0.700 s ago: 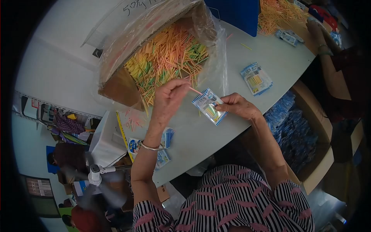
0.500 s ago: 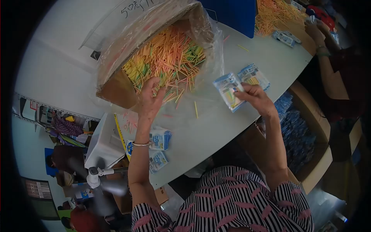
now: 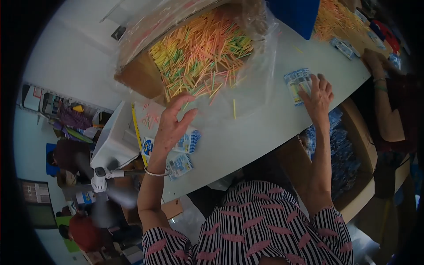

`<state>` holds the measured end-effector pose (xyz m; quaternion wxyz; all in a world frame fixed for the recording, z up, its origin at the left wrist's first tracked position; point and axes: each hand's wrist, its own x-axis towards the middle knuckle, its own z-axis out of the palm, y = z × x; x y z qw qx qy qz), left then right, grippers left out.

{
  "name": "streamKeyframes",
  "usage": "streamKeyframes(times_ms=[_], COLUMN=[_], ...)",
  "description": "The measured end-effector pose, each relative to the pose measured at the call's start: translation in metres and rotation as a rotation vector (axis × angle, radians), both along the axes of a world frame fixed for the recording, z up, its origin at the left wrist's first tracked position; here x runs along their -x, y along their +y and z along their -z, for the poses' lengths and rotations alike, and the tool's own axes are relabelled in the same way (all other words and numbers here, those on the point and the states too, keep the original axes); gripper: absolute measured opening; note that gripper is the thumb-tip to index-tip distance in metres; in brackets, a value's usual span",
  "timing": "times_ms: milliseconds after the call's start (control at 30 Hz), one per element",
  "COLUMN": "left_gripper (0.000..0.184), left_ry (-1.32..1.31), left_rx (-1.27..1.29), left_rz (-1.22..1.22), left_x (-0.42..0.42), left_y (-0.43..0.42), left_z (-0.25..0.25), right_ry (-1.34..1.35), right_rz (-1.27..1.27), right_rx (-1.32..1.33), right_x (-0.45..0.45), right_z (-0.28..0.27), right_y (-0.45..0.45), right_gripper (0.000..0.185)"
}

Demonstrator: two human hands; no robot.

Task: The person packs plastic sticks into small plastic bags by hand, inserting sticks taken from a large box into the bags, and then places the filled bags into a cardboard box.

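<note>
Plastic sheeting [image 3: 266,57], clear and crumpled, surrounds the opened carton [image 3: 140,78] in the head view, the only one supplied. Coloured sticks [image 3: 201,53], mostly yellow, orange, pink and green, fill the carton and spread from its mouth toward the pale table [image 3: 238,143]; one yellow stick [image 3: 234,108] lies apart from them.

Left hand [image 3: 171,128]: unclosed and empty, thumb parted from the fingers, in front of the carton mouth. Right hand [image 3: 319,100]: fingers spread and slightly bent, over the blue-and-white packet [image 3: 292,79], which lies on the table toward its right end. No grip is visible; whether the fingertips touch the packet cannot be told, nor whether its end is sealed.

Two further packets, an upper one [image 3: 189,141] and a lower one [image 3: 180,167], lie near the left forearm. Beneath the table edge, a lower carton [image 3: 353,120] holds many blue packets [image 3: 342,154]. A co-worker's arm [image 3: 386,108] appears at far right.

Probable faults: a sideways drag of the right hand could slide the packet over the nearby edge; an unsealed end, if present, could let its contents slip out; the left wrist's bangle [image 3: 155,173] could catch the lower packet; a knock against the sheeting could scatter more sticks.
</note>
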<state>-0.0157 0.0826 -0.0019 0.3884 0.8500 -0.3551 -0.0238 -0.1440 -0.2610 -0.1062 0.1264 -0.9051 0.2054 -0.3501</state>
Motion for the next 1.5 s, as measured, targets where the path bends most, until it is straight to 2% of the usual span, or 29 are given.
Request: streamKeyframes(times_ms=[33,100,233,300,367,433,500,600,733,800,900,967,1100,1167,1200,1267,1300,1367,1500], left_gripper=[0.031,0.031,0.032,0.032,0.031,0.031,0.031,0.031,0.027,0.027,0.029,0.031,0.033,0.038,0.038,0.045,0.045,0.049,0.045], left_ry=[0.004,0.006,0.056,0.082,0.191,0.200,0.209,0.173,0.150,0.097,0.134,0.346,0.254,-0.300,-0.299,-0.317,-0.316,-0.177,-0.102], left_rx=[-0.009,-0.024,0.012,0.039,0.099,0.100,0.105,0.110,0.107,0.093,-0.001,0.104,0.061,-0.223,-0.223,-0.447,-0.447,-0.567,-0.618], left_rz=[-0.039,-0.104,-0.157,-0.171,-0.217,-0.233,-0.247,-0.228,-0.267,-0.288,-0.354,-0.340,-0.363,-0.364,-0.365,-0.379,-0.385,-0.333,-0.334], left_x=[0.001,0.002,-0.002,-0.001,0.008,0.014,0.017,0.019,0.018,0.018,0.022,0.026,0.020,0.016,0.016,0.018,0.016,0.009,-0.003], left_y=[0.007,0.024,0.057,0.066,0.073,0.081,0.092,0.106,0.119,0.124,0.121,0.111,0.105,0.109,0.108,0.106,0.107,0.108,0.105], left_z=[-0.002,-0.003,0.007,0.007,0.004,0.006,0.010,0.019,0.028,0.034,0.039,0.041,0.062,0.070,0.067,0.060,0.061,0.062,0.062], right_ry=[-0.055,-0.132,-0.112,-0.105,-0.046,0.007,0.113,0.204,0.084,-0.023,-0.098,-0.090,-0.042,-0.031,-0.019,0.004,0.025,0.016,-0.009], right_rz=[0.051,0.006,-0.749,-0.989,-0.952,-0.911,-0.801,-0.796,-0.793,-0.876,-0.943,-0.971,-0.978,-0.976,-0.970,-0.978,-0.987,-0.968,-0.950], right_rx=[0.171,0.174,-0.173,-0.305,-0.283,-0.255,-0.114,-0.130,-0.072,-0.269,-0.287,-0.270,-0.243,-0.245,-0.246,-0.257,-0.268,-0.266,-0.219], right_x=[-0.002,-0.008,-0.018,-0.033,-0.055,-0.071,-0.081,-0.090,-0.094,-0.090,-0.082,-0.085,-0.085,-0.081,-0.079,-0.078,-0.078,-0.075,-0.076], right_z=[-0.010,-0.028,-0.052,-0.037,-0.017,-0.004,0.003,0.009,0.017,0.010,-0.003,0.007,0.013,0.010,0.008,0.012,0.013,0.015,0.022], right_y=[0.007,0.045,0.158,0.208,0.247,0.267,0.279,0.278,0.272,0.264,0.259,0.259,0.261,0.259,0.258,0.257,0.258,0.259,0.263], right_gripper=[0.059,0.054,0.038,0.032,0.028,0.025,0.019,0.019,0.015,0.012,0.009,0.010,0.012,0.014,0.016,0.020,0.024,0.027,0.038])
